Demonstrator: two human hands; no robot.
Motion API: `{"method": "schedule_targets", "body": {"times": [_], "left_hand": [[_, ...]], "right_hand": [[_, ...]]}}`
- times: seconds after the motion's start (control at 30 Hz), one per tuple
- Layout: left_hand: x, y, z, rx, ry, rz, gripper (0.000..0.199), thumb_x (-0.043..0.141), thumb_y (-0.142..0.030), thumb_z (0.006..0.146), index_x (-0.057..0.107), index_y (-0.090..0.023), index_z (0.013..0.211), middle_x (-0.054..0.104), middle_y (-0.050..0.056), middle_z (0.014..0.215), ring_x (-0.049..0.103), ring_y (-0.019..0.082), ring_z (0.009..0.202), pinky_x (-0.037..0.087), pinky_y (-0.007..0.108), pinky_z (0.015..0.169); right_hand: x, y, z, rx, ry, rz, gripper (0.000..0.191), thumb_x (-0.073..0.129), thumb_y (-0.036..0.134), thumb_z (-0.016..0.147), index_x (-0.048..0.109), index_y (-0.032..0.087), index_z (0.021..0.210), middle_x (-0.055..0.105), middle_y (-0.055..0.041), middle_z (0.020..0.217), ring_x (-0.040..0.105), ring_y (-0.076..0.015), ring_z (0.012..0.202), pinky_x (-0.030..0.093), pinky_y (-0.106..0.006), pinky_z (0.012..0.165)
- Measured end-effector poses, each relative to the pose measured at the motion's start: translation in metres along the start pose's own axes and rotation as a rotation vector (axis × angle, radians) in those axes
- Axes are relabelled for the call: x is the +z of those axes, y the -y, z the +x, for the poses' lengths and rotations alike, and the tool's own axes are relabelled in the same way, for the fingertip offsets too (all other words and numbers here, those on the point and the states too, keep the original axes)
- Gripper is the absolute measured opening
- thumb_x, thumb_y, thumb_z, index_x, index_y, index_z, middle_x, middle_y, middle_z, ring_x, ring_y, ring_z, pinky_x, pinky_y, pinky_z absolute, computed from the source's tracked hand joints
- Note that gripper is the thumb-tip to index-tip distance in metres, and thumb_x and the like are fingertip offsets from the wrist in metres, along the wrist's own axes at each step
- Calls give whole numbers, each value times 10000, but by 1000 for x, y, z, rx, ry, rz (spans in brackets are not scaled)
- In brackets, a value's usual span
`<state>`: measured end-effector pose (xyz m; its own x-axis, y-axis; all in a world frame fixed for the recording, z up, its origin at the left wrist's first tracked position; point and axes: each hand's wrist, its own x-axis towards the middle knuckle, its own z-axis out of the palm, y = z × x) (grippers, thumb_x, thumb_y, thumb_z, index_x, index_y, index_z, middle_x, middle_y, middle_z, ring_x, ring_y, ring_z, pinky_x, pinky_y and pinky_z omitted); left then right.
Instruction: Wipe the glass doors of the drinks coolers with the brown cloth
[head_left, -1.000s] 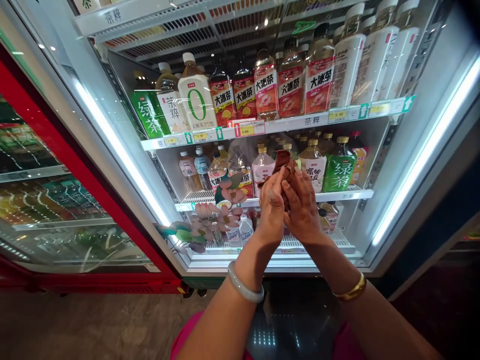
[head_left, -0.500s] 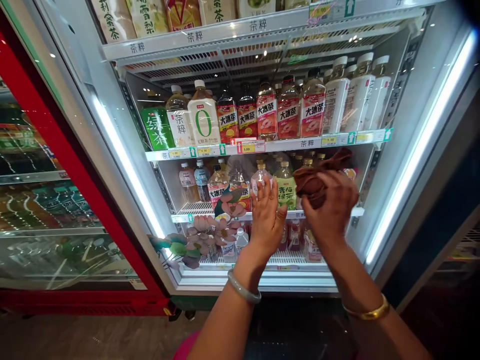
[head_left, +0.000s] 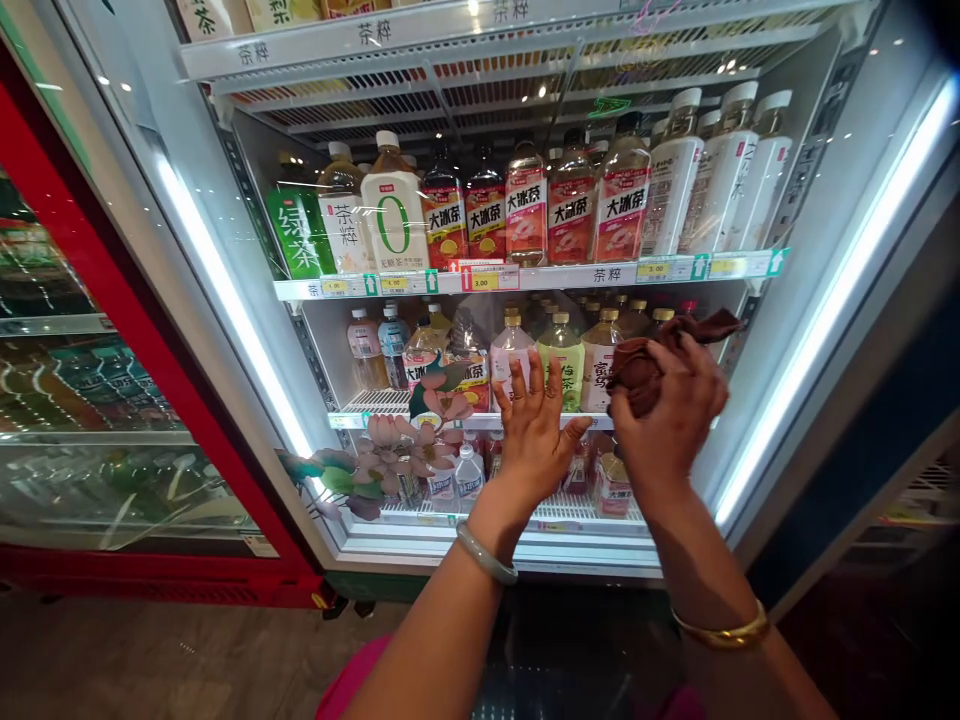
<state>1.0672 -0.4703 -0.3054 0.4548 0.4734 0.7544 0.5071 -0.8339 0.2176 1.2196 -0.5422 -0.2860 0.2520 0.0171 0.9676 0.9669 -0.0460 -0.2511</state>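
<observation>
My left hand (head_left: 531, 440) is spread flat against the glass door of a lit drinks cooler, with nothing in it. Bent fingers of my right hand (head_left: 667, 420) clasp a crumpled brown cloth (head_left: 637, 372) against the same glass, to the right of the left hand. Behind the glass, a green-labelled bottle (head_left: 562, 350) and a pink-labelled bottle (head_left: 511, 345) stand near my left fingertips. A flower decal (head_left: 397, 455) is on the glass, left of my left hand.
Shelves of bottles fill the cooler, with a price-tagged shelf edge (head_left: 555, 278) across the middle. A red-framed cooler (head_left: 225, 440) stands at the left. Bright light strips (head_left: 232, 300) run down both sides of the door.
The cloth and my right hand have shifted slightly right, uncovering a bottle between the hands. My left fingers have spread wider. The view has tilted a little downward.
</observation>
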Motion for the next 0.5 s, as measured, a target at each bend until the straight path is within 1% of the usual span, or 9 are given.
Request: {"method": "schedule_targets", "body": {"times": [0.07,0.13,0.2,0.27,0.3,0.33,0.4,0.47,0.5], "left_hand": [[0,-3,1,-20,-6,-24,808,297,-638,1061,-43,-285,1703,-63,80,1789,-167,304,1633,-43,662,1304],[-1,-5,1,-34,-9,-42,794,282,-628,1065,-40,-283,1704,-43,81,1792,-166,299,1634,-56,658,1303],[-2,-8,2,-43,-7,-47,790,278,-623,1067,-36,-277,1705,-30,88,1794,-167,298,1634,-57,663,1300],[-1,-11,2,-53,-8,-39,805,286,-631,1064,-45,-273,1704,-37,96,1793,-172,300,1632,-57,670,1297],[0,-13,2,-58,-8,-31,821,295,-643,1058,-57,-273,1702,-43,100,1792,-172,300,1632,-59,673,1294],[2,-15,2,-61,-10,-20,843,305,-658,1051,-68,-272,1700,-45,104,1791,-170,300,1633,-63,676,1292],[6,-19,2,-58,-8,8,889,328,-692,1032,-79,-264,1697,-40,115,1790,-168,304,1633,-71,683,1287],[11,-21,1,-43,-4,35,915,338,-715,1018,-56,-250,1700,-32,125,1789,-176,312,1631,-83,695,1279],[13,-21,1,-34,-1,44,913,335,-719,1016,-32,-243,1703,-31,129,1788,-182,315,1629,-90,698,1276]], "right_hand": [[5,17,-12,-84,60,44,593,689,222,843,555,271,1418,541,-113,1516,424,-344,1449,392,-573,1179],[5,28,-24,-166,129,69,506,668,182,856,612,278,1350,625,-80,1412,462,-314,1386,419,-527,1159],[1,27,-31,-223,203,58,384,667,180,865,671,270,1238,683,-62,1295,507,-294,1284,450,-488,1109],[-7,13,-30,-225,251,14,307,695,228,865,690,255,1171,692,-69,1240,529,-294,1215,466,-483,1066],[-11,3,-27,-202,246,-10,306,708,251,858,690,250,1163,686,-76,1233,537,-299,1202,468,-492,1058],[-14,-7,-22,-161,213,-29,326,717,267,849,685,247,1173,672,-85,1238,545,-305,1203,468,-506,1058],[-18,-24,-11,-50,97,-38,425,721,272,829,659,244,1248,616,-113,1318,547,-322,1258,460,-537,1080],[-18,-30,-3,33,3,-16,563,708,261,815,599,247,1367,527,-145,1458,506,-349,1370,435,-568,1115],[-16,-29,-2,43,-10,-1,626,703,260,813,559,248,1422,480,-157,1521,475,-359,1420,418,-580,1135]]}}
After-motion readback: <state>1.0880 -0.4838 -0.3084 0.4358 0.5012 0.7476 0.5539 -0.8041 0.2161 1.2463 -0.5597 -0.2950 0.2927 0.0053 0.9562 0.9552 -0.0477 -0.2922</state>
